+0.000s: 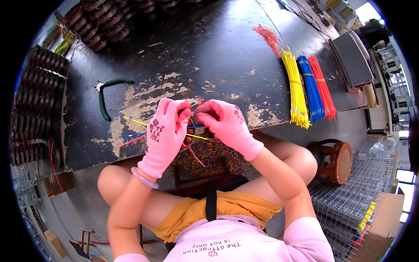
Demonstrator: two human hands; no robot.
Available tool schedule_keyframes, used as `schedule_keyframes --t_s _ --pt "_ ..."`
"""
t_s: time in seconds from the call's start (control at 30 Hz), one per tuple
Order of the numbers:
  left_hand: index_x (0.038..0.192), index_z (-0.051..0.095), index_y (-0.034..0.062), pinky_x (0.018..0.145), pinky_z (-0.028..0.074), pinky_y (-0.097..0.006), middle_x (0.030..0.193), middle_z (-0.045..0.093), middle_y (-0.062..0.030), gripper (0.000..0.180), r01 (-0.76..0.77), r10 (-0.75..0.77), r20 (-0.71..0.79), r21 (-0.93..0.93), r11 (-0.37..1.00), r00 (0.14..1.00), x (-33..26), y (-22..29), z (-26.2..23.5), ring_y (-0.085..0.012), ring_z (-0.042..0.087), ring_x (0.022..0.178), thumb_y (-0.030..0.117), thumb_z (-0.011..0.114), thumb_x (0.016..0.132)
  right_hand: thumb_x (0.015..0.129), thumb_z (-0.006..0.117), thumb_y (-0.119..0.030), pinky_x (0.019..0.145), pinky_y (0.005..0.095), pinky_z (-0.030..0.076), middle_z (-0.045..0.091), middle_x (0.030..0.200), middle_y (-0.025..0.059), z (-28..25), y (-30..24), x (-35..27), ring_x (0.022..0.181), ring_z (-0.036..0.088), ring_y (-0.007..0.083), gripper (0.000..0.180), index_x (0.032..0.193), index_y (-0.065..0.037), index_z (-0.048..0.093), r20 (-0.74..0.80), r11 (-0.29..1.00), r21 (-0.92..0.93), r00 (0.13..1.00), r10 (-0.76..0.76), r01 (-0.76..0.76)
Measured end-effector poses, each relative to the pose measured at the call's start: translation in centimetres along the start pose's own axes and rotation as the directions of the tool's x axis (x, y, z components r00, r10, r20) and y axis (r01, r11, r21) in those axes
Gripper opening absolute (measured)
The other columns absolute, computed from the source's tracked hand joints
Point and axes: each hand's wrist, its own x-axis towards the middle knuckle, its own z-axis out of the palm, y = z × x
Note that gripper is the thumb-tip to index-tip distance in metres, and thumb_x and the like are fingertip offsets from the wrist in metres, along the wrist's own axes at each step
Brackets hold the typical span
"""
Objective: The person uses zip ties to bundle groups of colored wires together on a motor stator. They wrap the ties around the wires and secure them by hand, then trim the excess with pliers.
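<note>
Close to the near edge of the dark, worn worktop (218, 56), both hands in pink gloves meet over a wound coil part (188, 142) that sits partly hidden beneath them. The left hand (166, 135) has its grip closed, thumb and fingers pinched on thin wire ends near a red wire (197, 102) that sticks up between the two hands. The right hand (227, 124) is curled just beside it, fingertips closed on the same cluster of wire ends; exactly which strand each hand holds cannot be told. A yellow wire (133, 121), a blue wire (131, 135) and a red lead (131, 141) stick out to the left from under the left hand and lie on the worktop. A pale bangle (144, 179) circles the left wrist.

Further left on the worktop lie green-handled pliers (109, 91), well apart from the hands. Along the left edge and the far left corner stand rows of dark wound coils (39, 87). To the right, well apart from the hands, three bundles of cut wire lie side by side: yellow bundle (297, 91), blue bundle (310, 89), red bundle (323, 87), with a small heap of red pieces (268, 37) beyond them. A round wooden stool (336, 161) stands on the right beside the person's knee, next to wire mesh racks (349, 196).
</note>
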Motion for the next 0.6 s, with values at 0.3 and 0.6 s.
schedule_keyframes --t_s 0.3,0.6 --pt "0.104 0.068 0.0052 0.075 0.054 -0.038 0.1 0.06 -0.0113 0.017 -0.054 0.051 0.235 0.005 0.999 0.971 0.9 0.5 -2.0 -0.0307 0.066 0.087 0.002 0.067 0.088 0.09 0.071 -0.01 0.076 0.0383 0.054 0.068 0.098 0.0111 -1.7 -1.6 -1.8 0.088 0.067 0.0311 0.009 0.099 -0.008 0.072 -0.073 0.867 -0.377 0.922 -0.379 0.326" --pt "0.1 0.068 0.0059 0.072 0.053 -0.042 0.1 0.061 -0.0105 0.012 -0.089 0.073 0.238 0.057 0.994 0.968 1.1 1.5 -2.1 -0.033 0.066 0.087 0.012 0.071 0.09 0.095 0.065 -0.004 0.071 0.0268 0.051 0.072 0.089 0.0053 -2.7 -3.4 -0.7 0.078 0.06 0.0077 0.013 0.107 0.0 0.07 0.106 0.997 -0.076 0.994 -0.018 0.026"
